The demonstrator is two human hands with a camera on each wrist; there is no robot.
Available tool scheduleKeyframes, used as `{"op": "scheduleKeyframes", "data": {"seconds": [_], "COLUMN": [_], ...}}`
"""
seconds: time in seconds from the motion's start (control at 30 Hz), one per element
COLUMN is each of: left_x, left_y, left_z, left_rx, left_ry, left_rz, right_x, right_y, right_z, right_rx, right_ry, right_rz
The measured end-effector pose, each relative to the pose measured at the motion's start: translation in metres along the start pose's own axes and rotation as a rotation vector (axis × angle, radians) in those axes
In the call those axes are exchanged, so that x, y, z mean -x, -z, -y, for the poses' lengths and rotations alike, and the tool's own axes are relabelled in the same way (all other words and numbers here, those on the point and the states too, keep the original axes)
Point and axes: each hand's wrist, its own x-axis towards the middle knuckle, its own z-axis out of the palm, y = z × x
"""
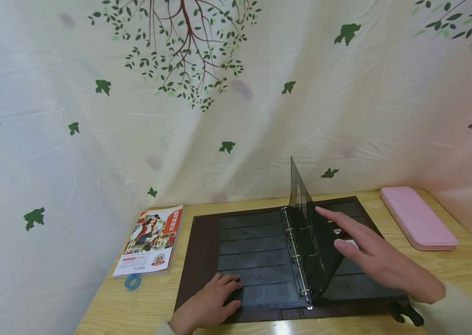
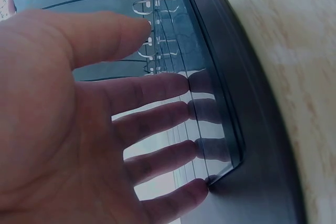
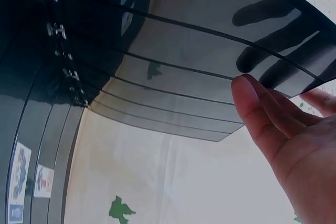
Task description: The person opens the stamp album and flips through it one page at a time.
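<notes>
An album with a ring binding (image 1: 298, 256) and black pocket pages lies spread across the table. My left hand (image 1: 212, 300) rests with spread fingers on the lower part of the left-hand page (image 1: 252, 251); the left wrist view shows its fingertips along the glossy page edge (image 2: 197, 119). A dark, see-through leaf (image 1: 300, 188) stands up from the rings. On the right side of it, my right hand (image 1: 369, 251) has its index finger and thumb apart. In the right wrist view a fingertip (image 3: 244, 85) meets the raised leaf (image 3: 184, 51), whose surface shows dark finger shapes.
Small picture pieces (image 3: 20, 177) sit in pockets of the page beneath. A magazine (image 1: 149, 239) lies left of the album, a blue ring (image 1: 133, 282) below it. A pink case (image 1: 417, 217) lies at right. Behind the table hangs a leaf-patterned curtain (image 1: 261, 116). A black object (image 1: 405, 312) shows by the right wrist.
</notes>
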Motion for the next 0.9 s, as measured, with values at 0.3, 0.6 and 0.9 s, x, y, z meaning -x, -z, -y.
{"op": "scheduleKeyframes", "data": {"seconds": [0.3, 0.6, 0.9], "left_x": [0.0, -0.002, -0.001], "left_y": [-0.002, -0.004, -0.001], "left_z": [0.001, 0.003, 0.008], "left_rx": [0.004, -0.023, 0.013], "left_ry": [0.0, -0.003, -0.047], "left_rz": [-0.003, -0.019, -0.082], "right_x": [-0.005, -0.01, -0.011], "right_y": [-0.013, -0.024, -0.038], "right_z": [0.003, 0.003, -0.006], "right_rx": [-0.06, -0.093, -0.112], "right_ry": [-0.015, 0.044, -0.037], "right_rz": [0.033, 0.064, 0.128]}}
